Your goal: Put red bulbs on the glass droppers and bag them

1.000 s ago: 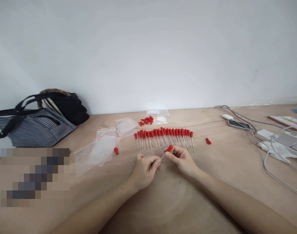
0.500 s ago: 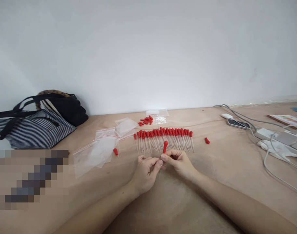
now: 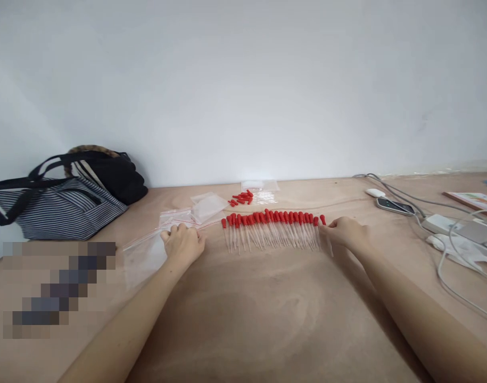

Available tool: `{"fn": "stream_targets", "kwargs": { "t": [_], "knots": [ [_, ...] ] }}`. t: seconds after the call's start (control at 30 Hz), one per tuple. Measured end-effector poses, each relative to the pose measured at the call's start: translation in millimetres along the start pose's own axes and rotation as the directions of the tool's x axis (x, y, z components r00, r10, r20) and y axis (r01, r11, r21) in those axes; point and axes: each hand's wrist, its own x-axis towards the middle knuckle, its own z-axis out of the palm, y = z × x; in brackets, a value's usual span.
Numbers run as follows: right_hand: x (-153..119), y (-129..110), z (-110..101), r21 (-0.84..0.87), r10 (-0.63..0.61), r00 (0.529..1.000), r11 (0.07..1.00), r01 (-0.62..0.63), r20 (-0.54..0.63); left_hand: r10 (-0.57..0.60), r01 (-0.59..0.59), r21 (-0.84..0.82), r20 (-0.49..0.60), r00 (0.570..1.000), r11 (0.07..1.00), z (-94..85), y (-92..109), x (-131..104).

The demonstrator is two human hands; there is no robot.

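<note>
Parted from our left grip, its hold unclear, our right grip pinches a red-bulbed dropper, seemingly extending the dropper row beside it.

I can read no text from here; any markings on the colourful card at the right edge and the dark-faced device near it are too small.

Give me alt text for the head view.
Right hand holds a red-bulbed dropper at the right end of a row of droppers; left hand is by clear bags. A striped bag lies at left, cables at right.
</note>
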Motion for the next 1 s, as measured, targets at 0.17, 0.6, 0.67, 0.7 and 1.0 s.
{"fn": "stream_targets", "kwargs": {
  "t": [0.17, 0.6, 0.67, 0.7, 1.0],
  "knots": [
    [4, -4, 10, -0.078, -0.010, 1.000, 0.997, 0.011, 0.023, -0.010, 0.012, 0.073, -0.016, 1.000, 0.997, -0.3, 1, 1],
    [2, 9, -5, -0.013, -0.001, 0.999, 1.000, 0.001, -0.048, -0.031, 0.026, 0.060, 0.094, 0.995, 0.998, -2.3, 4, 4],
    [7, 21, -9, -0.009, 0.025, 0.999, 1.000, -0.026, -0.044, -0.046, 0.041, 0.040, 0.132, 0.990, 0.998, -2.8, 4, 6],
    [10, 29, -11, -0.007, 0.039, 0.999, 0.999, -0.039, -0.035, -0.047, 0.043, 0.031, 0.146, 0.988, 0.999, -2.9, 4, 7],
    [24, 62, -2, 0.043, 0.076, 0.996, 0.996, -0.077, 0.043, 0.153, -0.133, -0.145, 0.136, 0.979, 0.981, -15.8, 18, -10]
  ]
}}
